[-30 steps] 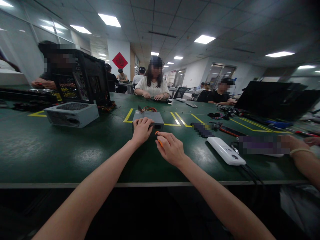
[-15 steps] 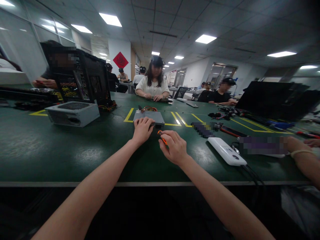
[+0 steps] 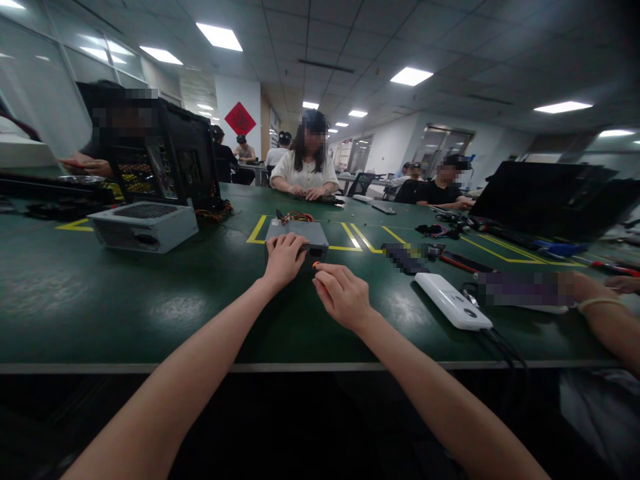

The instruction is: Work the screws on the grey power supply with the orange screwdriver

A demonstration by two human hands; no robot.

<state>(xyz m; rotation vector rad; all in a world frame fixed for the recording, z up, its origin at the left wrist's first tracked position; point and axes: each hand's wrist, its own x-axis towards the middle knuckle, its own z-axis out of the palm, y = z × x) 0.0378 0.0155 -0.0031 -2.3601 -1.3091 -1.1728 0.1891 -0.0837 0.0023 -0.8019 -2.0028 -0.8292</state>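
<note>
A flat grey computer power supply (image 3: 300, 232) with coloured cables at its back lies on the green table. My left hand (image 3: 285, 259) lies over its near left part, fingers bent across the top and pressing it down. Just right of that, my right hand (image 3: 344, 293) is closed in a pinch on a small orange-and-black object (image 3: 315, 265). Only its tip shows past my fingers, close to the power supply's near side; the rest is hidden, so its kind is unclear.
To the left stand a larger silver power supply (image 3: 145, 227) and an open black computer case (image 3: 175, 150). A white device (image 3: 453, 301) with cables lies at right, near another person's arm (image 3: 607, 310). A co-worker (image 3: 306, 163) sits opposite.
My right hand has shifted slightly left and turned, so less of the orange-and-black object shows. My left hand stays on the power supply.
</note>
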